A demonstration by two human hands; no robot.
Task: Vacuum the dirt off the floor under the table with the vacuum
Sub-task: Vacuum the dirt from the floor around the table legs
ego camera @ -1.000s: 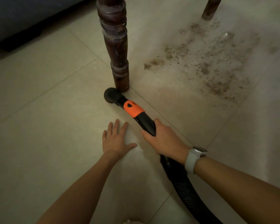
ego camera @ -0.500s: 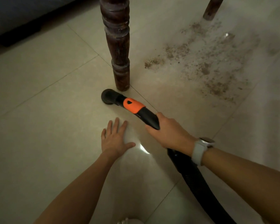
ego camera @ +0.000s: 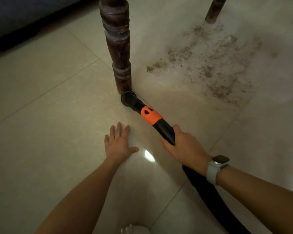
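The vacuum nozzle (ego camera: 128,98) — a round black mouth — lies on the tiled floor (ego camera: 41,115) right at the foot of the near bench leg (ego camera: 120,53), touching it or just beside it; which of the two cannot be told. Behind the mouth comes a black tube with an orange collar (ego camera: 150,116) that has two dark slots in it, then a black grip, and a black hose (ego camera: 208,196) trails back towards the lower right edge. No brand or writing can be read on any part of it.

The right hand (ego camera: 184,146) grips the black section just behind the orange collar, fingers wrapped round it. On that wrist sits a watch (ego camera: 217,163) with a pale strap and a dark face. The left hand (ego camera: 118,144) lies flat on the floor with fingers straight and spread, holding nothing, near the tube but apart from it.

The dirt (ego camera: 210,68) — a wide scatter of brown crumbs and dust — lies beyond the nozzle to the right of the near leg, well apart from the mouth. A second leg (ego camera: 213,10) stands at the far edge of the dirt. A bright spot of light (ego camera: 149,156) shows on the tile between the two hands. A dark, blurred piece of furniture (ego camera: 24,14) fills the top left corner.
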